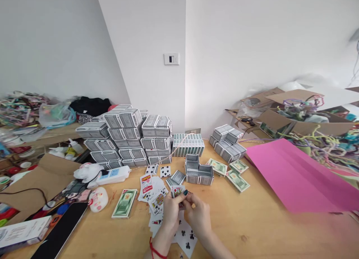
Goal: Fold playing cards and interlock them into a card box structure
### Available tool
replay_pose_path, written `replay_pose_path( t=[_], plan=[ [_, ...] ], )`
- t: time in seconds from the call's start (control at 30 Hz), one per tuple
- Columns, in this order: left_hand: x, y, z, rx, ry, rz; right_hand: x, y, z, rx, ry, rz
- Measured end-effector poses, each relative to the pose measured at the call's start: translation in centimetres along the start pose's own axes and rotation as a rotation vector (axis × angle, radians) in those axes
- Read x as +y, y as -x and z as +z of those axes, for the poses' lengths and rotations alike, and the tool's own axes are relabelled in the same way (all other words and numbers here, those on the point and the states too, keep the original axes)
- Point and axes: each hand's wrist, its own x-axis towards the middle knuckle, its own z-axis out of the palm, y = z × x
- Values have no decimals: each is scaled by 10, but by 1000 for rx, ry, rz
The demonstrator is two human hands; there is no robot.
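Low in the middle of the view, my left hand [169,211] and my right hand [199,215] meet over the wooden table [252,229]. Together they pinch a playing card [177,191] with a red face, held upright between the fingertips. A red string circles my left wrist. Loose playing cards [157,199] lie face up under and around my hands, some with black clubs [186,238]. Just beyond my fingers stand small boxes built from folded cards [198,170].
A tall stack of folded-card blocks [126,139] rises at the back left, a smaller pile [227,142] at the back right. Green card packs [125,203] lie about. A pink sheet [297,176] covers the right. Cardboard boxes, pipe cleaners and a white power strip [112,175] crowd the edges.
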Motion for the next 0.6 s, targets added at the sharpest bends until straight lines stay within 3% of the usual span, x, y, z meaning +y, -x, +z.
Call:
replay_pose_path(
  t=[0.17, 0.33, 0.47, 0.6],
  plan=[
    [0, -3, -1, 67, 66, -44, 2, 2, 3, -45, 36, -32],
    [-6, -9, -4, 120, -7, 22, 5, -2, 6, -113, -136, 69],
    [-5, -11, -6, 66, -106, 127, 11, -10, 5, -153, -413, 211],
    [1, -16, -10, -16, -35, 48, 20, -22, 0, -186, -615, 347]
  ],
)
